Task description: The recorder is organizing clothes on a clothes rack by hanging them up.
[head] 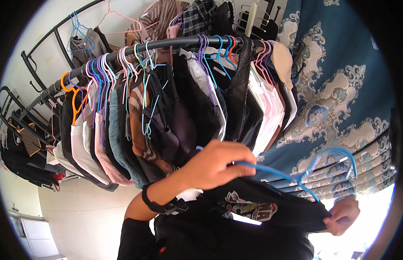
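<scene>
My left hand (229,165), with a black band on its wrist, is closed on one arm of a blue plastic clothes hanger (295,177). The hanger's hook points up and to the right. Its other arm runs into the neck of a black garment (286,208) with a coloured print. At the garment's right edge, my right hand (342,216) pinches the cloth between thumb and fingers. The garment hangs in front of my body, partly merging with my black clothing, so its lower outline is hard to tell.
Beyond my hands, a black clothes rail (175,42) bears many garments on coloured hangers. A patterned blue curtain (338,97) hangs at the right. Another black metal rack (55,31) stands at the left, with a brown patterned bag (31,143) hanging low.
</scene>
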The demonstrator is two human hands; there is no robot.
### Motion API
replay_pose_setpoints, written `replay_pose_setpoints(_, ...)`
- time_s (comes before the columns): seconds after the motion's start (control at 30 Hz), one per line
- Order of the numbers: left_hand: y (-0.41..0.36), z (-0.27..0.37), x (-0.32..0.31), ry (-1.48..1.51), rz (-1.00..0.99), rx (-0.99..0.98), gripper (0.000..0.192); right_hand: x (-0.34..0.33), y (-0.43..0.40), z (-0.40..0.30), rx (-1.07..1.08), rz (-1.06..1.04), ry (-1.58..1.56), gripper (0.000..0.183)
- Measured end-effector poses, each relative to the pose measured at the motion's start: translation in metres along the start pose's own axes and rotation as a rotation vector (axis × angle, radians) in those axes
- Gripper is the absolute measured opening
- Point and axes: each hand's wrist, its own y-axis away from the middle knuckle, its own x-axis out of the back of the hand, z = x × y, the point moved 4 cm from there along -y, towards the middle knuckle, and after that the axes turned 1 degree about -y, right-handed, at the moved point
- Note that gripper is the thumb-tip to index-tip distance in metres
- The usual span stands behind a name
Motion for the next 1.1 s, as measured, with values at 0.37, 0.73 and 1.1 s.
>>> replay_pose_setpoints(0.37,0.059,0.056,-0.023,0.097,-0.490,0.515,0.022,-0.075,-0.005,0.095,-0.213,0.248,-0.087,0.036)
replay_pose_setpoints(0.73,0.101,0.098,-0.013,0.480,-0.429,0.713,0.023,-0.223,-0.091,0.168,-0.040,-0.148,-0.670,0.045)
replay_pose_setpoints(1.1,0.122,0.125,0.011,0.219,0.185,0.888,0.027,-0.384,-0.122,0.174,-0.424,0.073,-0.919,0.051)
